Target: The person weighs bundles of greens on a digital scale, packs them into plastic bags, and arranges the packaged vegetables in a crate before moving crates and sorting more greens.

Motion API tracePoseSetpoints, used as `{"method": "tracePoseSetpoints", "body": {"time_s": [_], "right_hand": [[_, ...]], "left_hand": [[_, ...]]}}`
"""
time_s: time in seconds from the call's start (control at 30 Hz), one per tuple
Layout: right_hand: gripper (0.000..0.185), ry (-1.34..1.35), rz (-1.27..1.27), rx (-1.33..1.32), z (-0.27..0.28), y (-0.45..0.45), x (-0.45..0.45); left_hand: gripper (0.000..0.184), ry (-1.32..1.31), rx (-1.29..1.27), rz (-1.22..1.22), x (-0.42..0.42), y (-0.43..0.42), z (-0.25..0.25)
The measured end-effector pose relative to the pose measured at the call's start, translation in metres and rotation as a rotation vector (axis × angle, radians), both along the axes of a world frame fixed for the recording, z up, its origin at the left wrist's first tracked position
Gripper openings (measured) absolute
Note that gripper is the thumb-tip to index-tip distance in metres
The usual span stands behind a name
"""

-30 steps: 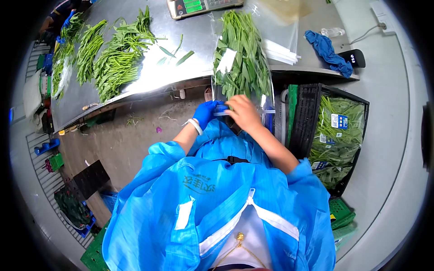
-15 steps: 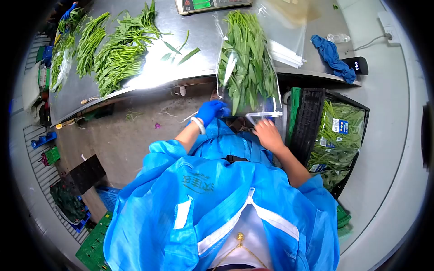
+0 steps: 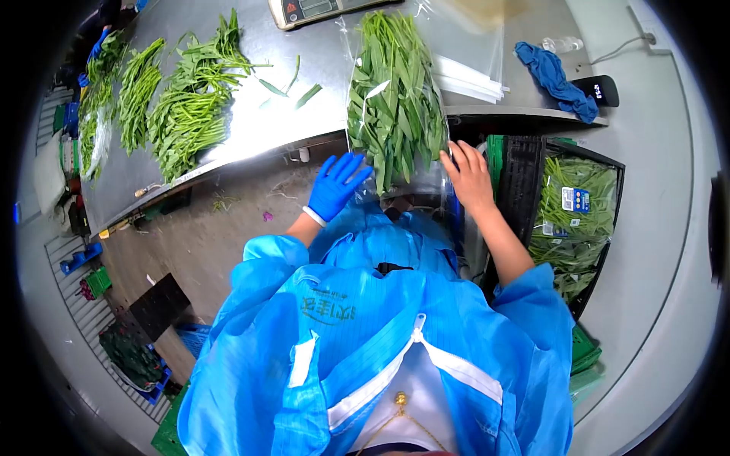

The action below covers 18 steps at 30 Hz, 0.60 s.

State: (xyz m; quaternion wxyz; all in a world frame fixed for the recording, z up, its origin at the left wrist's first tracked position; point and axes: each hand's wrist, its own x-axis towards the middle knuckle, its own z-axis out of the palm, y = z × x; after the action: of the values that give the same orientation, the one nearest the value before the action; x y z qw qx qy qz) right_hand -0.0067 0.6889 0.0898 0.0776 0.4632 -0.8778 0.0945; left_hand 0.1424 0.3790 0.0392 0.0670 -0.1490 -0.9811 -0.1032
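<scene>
A clear plastic bag [image 3: 435, 114] full of long-stemmed leafy greens [image 3: 395, 99] lies over the front edge of the metal table, leaf ends toward me. My left hand [image 3: 337, 182], in a blue glove with a white band at the wrist, is beside the bag's lower left side with fingers spread. Bare, my right hand [image 3: 470, 176] is at the lower right edge of the bag, its fingers stretched out and the tips at the plastic. Whether either hand presses on the plastic is hard to tell.
Bunches of greens [image 3: 190, 125] lie on the table [image 3: 258, 45] to the left. A scale [image 3: 319, 9], white strips [image 3: 468, 80], a blue cloth [image 3: 555, 80] and a black clock [image 3: 597, 91] are there too. At right stands a crate [image 3: 521, 182] beside labelled packs of greens [image 3: 570, 209].
My left hand has opened and moved slightly left from the bag's bottom corner. The right hand has risen from the bag's bottom edge to its right side. The view has shifted a little.
</scene>
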Motion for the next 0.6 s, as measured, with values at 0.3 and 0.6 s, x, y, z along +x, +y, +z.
{"method": "tracePoseSetpoints", "body": {"time_s": [0.3, 0.6], "right_hand": [[0.026, -1.100, -0.316, -0.307, -0.002, -0.006, -0.064], [0.030, -1.201, -0.707, -0.507, -0.087, -0.027, -0.056]], "left_hand": [[0.026, -0.636, 1.195, 0.345, -0.046, -0.053, 0.034], [0.029, -0.710, 1.382, 1.022, -0.080, -0.047, -0.023]]}}
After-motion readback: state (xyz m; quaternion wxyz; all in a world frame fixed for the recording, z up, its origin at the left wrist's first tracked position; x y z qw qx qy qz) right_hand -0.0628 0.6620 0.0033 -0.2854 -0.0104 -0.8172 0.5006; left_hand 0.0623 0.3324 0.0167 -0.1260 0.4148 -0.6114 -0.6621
